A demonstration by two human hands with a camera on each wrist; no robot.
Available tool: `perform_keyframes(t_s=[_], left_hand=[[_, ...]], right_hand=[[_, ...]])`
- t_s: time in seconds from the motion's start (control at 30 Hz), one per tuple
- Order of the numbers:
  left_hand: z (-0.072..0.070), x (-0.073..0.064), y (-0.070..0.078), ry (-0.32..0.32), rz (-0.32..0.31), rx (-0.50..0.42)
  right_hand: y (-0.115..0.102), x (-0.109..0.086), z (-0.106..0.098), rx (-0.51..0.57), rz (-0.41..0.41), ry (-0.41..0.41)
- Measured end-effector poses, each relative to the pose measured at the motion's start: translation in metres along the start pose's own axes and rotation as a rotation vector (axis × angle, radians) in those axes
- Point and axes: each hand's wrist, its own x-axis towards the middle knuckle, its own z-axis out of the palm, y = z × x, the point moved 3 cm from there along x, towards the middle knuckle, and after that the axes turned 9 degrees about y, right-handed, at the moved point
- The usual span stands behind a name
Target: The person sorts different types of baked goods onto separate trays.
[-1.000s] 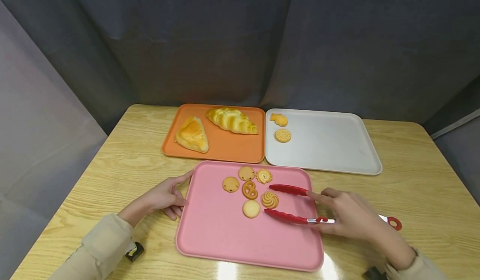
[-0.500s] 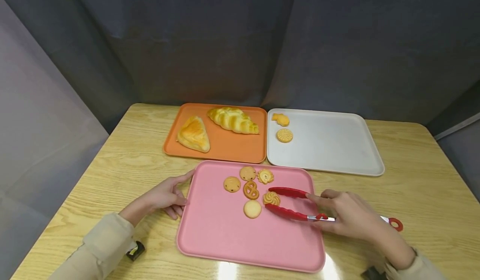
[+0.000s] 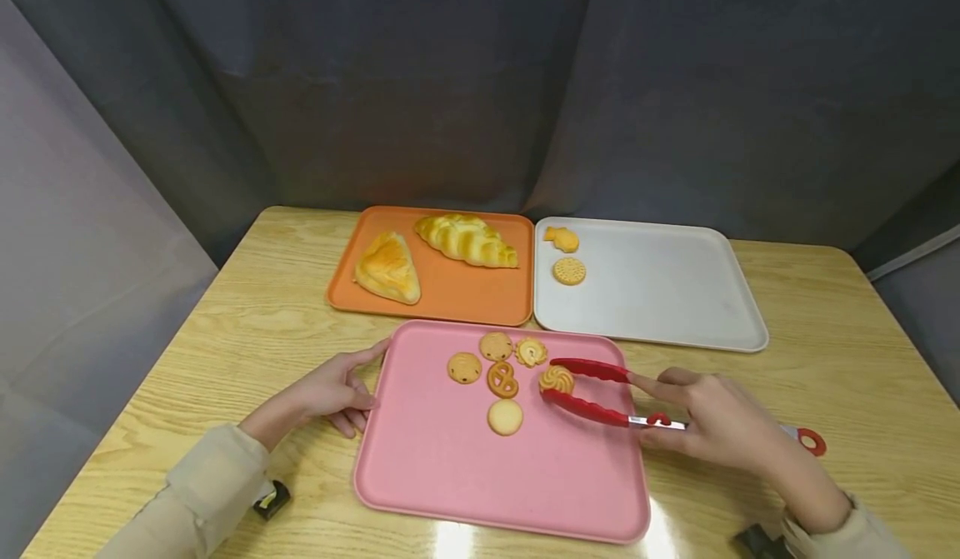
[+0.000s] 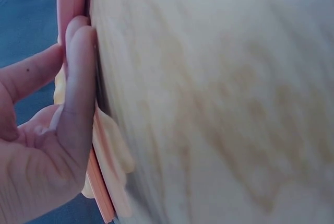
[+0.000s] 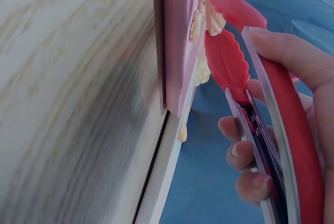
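A round, golden, swirl-ridged cookie (image 3: 556, 379) was held by red-and-metal tongs (image 3: 587, 410), left of the right hand's (image 3: 712, 422) gripping fingers; a pink rectangular tray (image 3: 491, 486) was pinched by the left hand (image 3: 327, 391).

At the rear of the table (image 3: 225, 351), the left tray (image 3: 457, 292) bears a pastry (image 3: 387, 269) and, behind it to the right, a loaf (image 3: 468, 241); the right tray (image 3: 660, 284), alongside, bears a cracker (image 3: 562, 239) behind a biscuit (image 3: 569, 272), both at its left end. The front tray (image 3: 450, 467) lies before both, with the left hand (image 3: 335, 391) at its left edge, the right hand (image 3: 712, 421) and tongs (image 3: 588, 410) at its right. About the pretzel (image 3: 502, 380) are a first cookie (image 3: 464, 368) left, a second cookie (image 3: 496, 346) behind, a third cookie (image 3: 531, 351) behind-right, a fourth cookie (image 3: 506, 417) in front and, between the tongs' ends, a fifth cookie (image 3: 557, 380) right.
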Motion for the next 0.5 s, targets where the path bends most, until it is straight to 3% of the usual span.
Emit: perform_keyframes(t_s=[0.23,0.5], left_hand=[[0.000,0.000,0.000,0.004,0.003,0.003],[0.000,0.000,0.000,0.006,0.004,0.003]], right_hand=[[0.007,0.003,-0.003,-0.026,0.037,0.003],[0.018,0.009,-0.006,-0.021,-0.011,0.078]])
